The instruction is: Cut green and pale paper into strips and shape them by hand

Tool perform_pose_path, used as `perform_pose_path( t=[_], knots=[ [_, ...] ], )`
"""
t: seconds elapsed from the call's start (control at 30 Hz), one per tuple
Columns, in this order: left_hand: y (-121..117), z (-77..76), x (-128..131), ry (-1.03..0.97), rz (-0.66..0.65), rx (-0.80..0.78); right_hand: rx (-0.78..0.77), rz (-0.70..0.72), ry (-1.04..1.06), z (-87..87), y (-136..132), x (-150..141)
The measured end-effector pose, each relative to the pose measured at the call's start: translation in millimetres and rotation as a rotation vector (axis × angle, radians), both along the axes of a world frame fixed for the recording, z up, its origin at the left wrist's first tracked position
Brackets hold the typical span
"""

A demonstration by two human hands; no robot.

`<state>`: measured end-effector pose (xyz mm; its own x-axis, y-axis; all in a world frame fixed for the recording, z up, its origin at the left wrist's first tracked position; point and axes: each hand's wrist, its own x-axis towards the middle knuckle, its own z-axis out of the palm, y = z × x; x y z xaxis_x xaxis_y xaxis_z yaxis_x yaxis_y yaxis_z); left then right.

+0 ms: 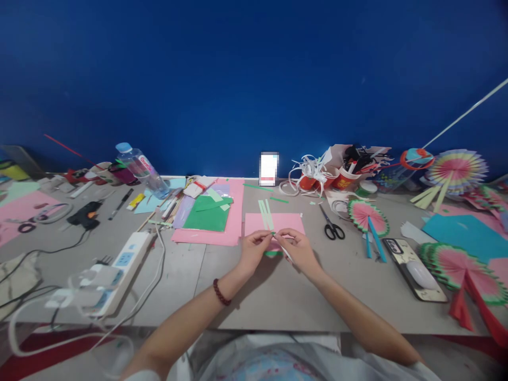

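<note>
My left hand [256, 248] and my right hand [296, 247] meet above a pink sheet of paper [293, 222]. Their fingertips pinch a small green paper strip [273, 233] between them. A thin white stick-like piece [287, 256] shows under the fingers of my right hand; what it is I cannot make out. Two pale green paper strips [265, 214] lie on the sheet just beyond my fingertips. A darker green strip [273, 253] lies at the sheet's near edge, partly hidden by my hands.
Black scissors [334, 230] and a watermelon-patterned paper fan [369, 217] lie to the right, with a phone [415, 270] further on. Green paper [206, 219] in a clear sleeve is on the left, near a power strip [127, 264] with cables and a tilted bottle [145, 169].
</note>
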<state>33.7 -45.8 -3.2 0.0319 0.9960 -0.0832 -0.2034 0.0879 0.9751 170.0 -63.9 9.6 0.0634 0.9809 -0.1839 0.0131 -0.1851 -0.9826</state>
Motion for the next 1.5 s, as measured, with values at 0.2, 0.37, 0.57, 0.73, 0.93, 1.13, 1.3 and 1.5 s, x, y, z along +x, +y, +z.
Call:
perform_pose_path(
  t=[0.2,0.37,0.57,0.73,0.93,1.13,1.3,1.5],
  knots=[
    [-3.2,-4.9,2.5,0.000,0.040,0.042,-0.001,-0.005,0.036,-1.6,1.6,0.2],
    [-4.0,-5.7,3.9,0.048,0.071,0.116,-0.011,-0.007,0.051,-4.0,3.0,1.2],
    [-5.5,-5.0,3.5,0.130,0.072,0.235,-0.027,-0.020,0.077,-4.9,3.6,1.2],
    [-6.0,-5.5,4.5,0.123,0.079,0.235,-0.031,-0.030,0.083,-6.5,4.6,1.5],
    [-6.6,-3.2,5.4,0.115,0.091,0.216,-0.028,-0.029,0.085,-7.2,4.9,1.8],
    [-6.9,-1.4,4.8,0.148,0.089,0.253,-0.020,-0.028,0.080,-6.7,5.2,2.0],
    [-7.4,-2.6,3.3,0.208,0.076,0.313,-0.031,-0.016,0.084,-7.5,4.7,2.8],
    [-7.6,-2.0,1.3,0.298,0.067,0.404,-0.037,-0.013,0.084,-5.8,4.2,2.6]
  ],
)
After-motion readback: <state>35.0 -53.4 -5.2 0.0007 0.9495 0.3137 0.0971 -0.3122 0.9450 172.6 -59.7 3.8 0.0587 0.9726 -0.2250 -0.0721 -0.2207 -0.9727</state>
